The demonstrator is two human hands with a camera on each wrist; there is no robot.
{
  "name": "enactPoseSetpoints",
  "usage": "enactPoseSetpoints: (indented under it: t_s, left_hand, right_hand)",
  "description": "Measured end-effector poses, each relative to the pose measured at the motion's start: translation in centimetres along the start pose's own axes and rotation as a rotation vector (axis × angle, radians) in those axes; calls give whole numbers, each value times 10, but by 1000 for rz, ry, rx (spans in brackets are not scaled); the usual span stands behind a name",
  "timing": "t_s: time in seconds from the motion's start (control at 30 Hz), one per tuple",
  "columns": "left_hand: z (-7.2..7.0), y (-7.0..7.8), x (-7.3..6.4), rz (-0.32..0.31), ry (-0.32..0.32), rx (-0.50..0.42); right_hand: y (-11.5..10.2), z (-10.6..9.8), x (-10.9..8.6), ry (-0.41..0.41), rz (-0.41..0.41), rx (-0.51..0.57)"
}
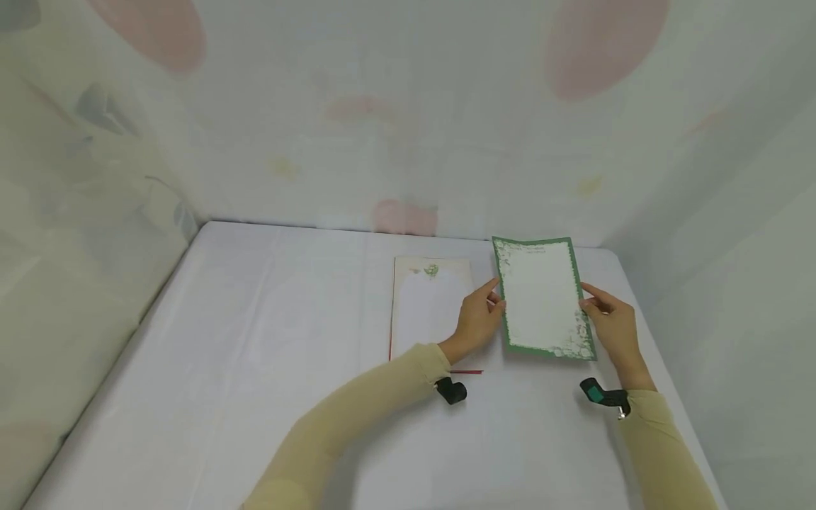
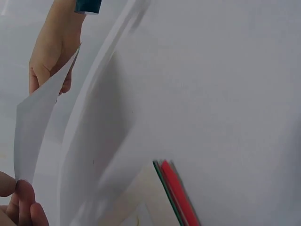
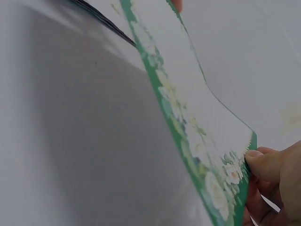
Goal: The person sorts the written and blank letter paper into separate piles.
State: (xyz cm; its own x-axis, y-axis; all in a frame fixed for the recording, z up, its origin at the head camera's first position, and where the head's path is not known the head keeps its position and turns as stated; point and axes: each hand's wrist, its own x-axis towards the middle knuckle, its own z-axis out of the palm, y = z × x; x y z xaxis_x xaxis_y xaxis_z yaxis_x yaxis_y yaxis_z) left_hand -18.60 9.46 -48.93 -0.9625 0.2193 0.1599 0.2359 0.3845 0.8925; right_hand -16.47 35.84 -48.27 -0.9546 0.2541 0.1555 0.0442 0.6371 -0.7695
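A sheet of paper point(image 1: 540, 301) with a green border and printed white flowers is held up above the table, its printed side toward the head camera. My left hand point(image 1: 478, 316) pinches its left edge between thumb and fingers. At the opposite edge my right hand point(image 1: 613, 327) pinches it the same way; the right wrist view shows the thumb point(image 3: 264, 165) on the printed side and fingers behind. The sheet bows slightly, and its plain back point(image 2: 35, 127) faces the left wrist camera. Under my left forearm and hand lies a stack of papers point(image 1: 428, 312), partly hidden.
The stack's top sheet is cream with a small green print, and red and green edges point(image 2: 176, 193) show beneath it. A white table point(image 1: 255, 354) carries it all. Pale patterned curtains point(image 1: 319, 127) stand behind and at both sides, close to the table's edges.
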Motion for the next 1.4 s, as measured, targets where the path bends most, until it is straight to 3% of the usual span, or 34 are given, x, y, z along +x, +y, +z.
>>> enactPoseSetpoints:
  t_s: [0.27,0.47,0.77,0.97,1.4]
  left_hand:
    - [18,6,4,-26,-27,-21]
    - [30,1,2,-42,-41,-6]
    - [35,-1,-1,-72,-83,68]
    - [37,-3,-1,-73,-122,151]
    - [36,1,-1,-82,-180,233]
  right_hand:
    - [11,-12,0,-40,78,13]
    - [19,-15,-2,-80,109,28]
    - [33,-13,-4,-63,161,-3]
    - [38,-10,-5,-50,140,-29]
    - [37,-12,-7,-66,63,-172]
